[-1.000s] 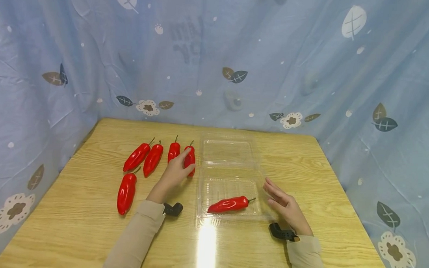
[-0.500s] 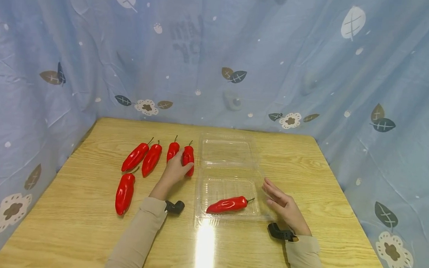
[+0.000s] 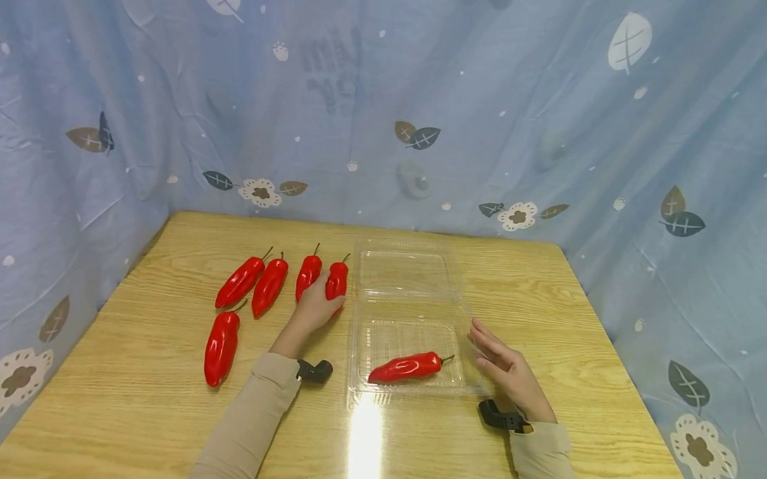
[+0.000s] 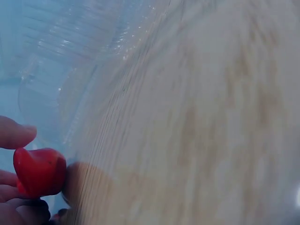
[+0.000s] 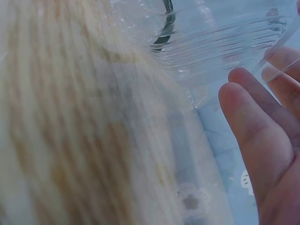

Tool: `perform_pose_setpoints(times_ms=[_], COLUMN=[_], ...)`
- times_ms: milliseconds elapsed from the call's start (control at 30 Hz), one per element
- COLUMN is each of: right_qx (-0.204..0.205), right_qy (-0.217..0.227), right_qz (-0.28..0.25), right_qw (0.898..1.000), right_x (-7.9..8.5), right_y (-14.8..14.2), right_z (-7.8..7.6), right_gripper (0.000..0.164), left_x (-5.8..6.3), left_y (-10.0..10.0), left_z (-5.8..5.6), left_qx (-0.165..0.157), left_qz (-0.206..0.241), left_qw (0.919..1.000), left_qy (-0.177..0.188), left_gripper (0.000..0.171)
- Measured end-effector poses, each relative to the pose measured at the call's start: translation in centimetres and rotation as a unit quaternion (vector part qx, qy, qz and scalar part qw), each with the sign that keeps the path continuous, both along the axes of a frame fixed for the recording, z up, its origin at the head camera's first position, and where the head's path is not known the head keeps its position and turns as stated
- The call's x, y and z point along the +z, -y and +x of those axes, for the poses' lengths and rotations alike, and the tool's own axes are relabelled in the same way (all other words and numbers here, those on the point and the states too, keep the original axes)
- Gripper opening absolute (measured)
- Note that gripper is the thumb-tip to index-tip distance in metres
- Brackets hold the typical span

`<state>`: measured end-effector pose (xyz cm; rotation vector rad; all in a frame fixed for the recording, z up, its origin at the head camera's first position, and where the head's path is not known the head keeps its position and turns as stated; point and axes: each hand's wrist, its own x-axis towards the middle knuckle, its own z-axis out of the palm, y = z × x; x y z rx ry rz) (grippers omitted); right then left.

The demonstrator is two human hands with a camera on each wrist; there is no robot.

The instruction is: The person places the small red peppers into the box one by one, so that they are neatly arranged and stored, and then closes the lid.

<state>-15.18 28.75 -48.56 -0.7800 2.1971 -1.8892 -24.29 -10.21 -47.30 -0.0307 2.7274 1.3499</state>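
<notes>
Between the thumb and fingers of my left hand [image 3: 315, 309] is a red chili pepper [image 3: 337, 279], gripped by its lower part near the table. The left wrist view shows the thumb above that pepper's red tip [image 4: 42, 171] and fingers below it. A clear plastic clamshell box [image 3: 413, 307] lies unfolded, one red pepper [image 3: 407, 367] lying across its near half. Beside the box's right edge rests my right hand [image 3: 509, 364], its fingers extended. In the right wrist view the right fingers [image 5: 255, 126] are at the clear rim; whether they press it I cannot tell.
Left of the held pepper stands another pepper [image 3: 308, 276] close by. Further left lie two more, a pepper [image 3: 270, 288] and a slanted pepper [image 3: 239, 282], with a pepper [image 3: 221, 348] nearer. A patterned blue curtain [image 3: 388, 113] borders the wooden table [image 3: 130, 400].
My left hand has lowered its fingers onto the pepper left of the box and closed around it; the pepper's stem has tilted slightly right. My right hand has stayed beside the box.
</notes>
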Motion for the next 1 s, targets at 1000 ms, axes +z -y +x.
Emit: perform_pose_setpoints(times_ms=[1000], right_qx=[-0.002], right_qy=[-0.01], right_qz=[0.005], right_qw=[1.0], right_x=[0.04], right_y=[0.1], right_z=[0.12], right_gripper=[0.05], left_x=[-0.16], left_y=[-0.6], left_z=[0.15], left_qx=[0.061], left_qz=[0.033], left_qw=[0.9975], left_qy=[-0.011], left_gripper=[0.06])
